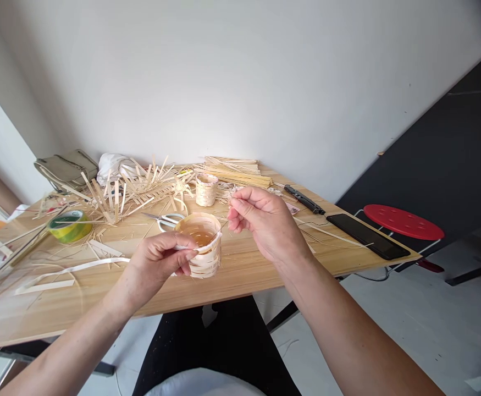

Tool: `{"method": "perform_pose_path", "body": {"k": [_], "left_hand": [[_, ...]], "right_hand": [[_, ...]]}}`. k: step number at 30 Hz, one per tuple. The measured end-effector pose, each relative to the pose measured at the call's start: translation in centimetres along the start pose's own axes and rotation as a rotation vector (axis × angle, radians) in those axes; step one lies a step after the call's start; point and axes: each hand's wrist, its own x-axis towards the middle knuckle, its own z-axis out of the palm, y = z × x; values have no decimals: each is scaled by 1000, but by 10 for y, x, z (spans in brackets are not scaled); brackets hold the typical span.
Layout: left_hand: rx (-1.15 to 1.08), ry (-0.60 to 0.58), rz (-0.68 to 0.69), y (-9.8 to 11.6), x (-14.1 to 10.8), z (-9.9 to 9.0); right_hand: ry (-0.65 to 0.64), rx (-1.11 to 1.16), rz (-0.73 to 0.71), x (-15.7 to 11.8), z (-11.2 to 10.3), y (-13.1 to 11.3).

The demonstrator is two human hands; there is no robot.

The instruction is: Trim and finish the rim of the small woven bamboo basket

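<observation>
My left hand [166,256] pinches the rim of a small round woven basket [207,264] made of pale bamboo strips. The basket's open top faces up and towards me, and a whitish band lies along its near rim. Just right of the basket, my right hand [265,217] is raised with thumb and forefinger pressed together. A thin strand [224,224] seems to run from the basket's rim to these fingertips; its exact kind is too fine to tell. Scissors [166,221] with pale handles lie behind the basket, partly hidden by it.
A second small woven basket [206,190] stands farther back. Loose bamboo strips [116,198] pile up at the left, near green-yellow tape [69,225]. Bundled strips [240,175] lie by the wall. A utility knife [305,199] and black phone [367,235] lie right, beside a red stool [403,221].
</observation>
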Motion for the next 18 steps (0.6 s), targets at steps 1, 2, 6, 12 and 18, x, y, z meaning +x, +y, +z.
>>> {"method": "perform_pose_path", "body": {"k": [1,2,6,12,18], "left_hand": [[15,3,22,0,0,0],[35,4,54,0,0,0],[282,-33,265,-1,-2,-3],[680,-44,554,-1,-9,-9],[743,-158,631,-1,-15,-14]], "right_hand": [[8,-19,-22,0,0,0],[11,-49,-55,-1,0,-1],[-121,-306,-241,-9,-1,-12],[-479,-839,-785,-21,-6,-28],[-542,-1089,-1005,-22,-6,-30]]}}
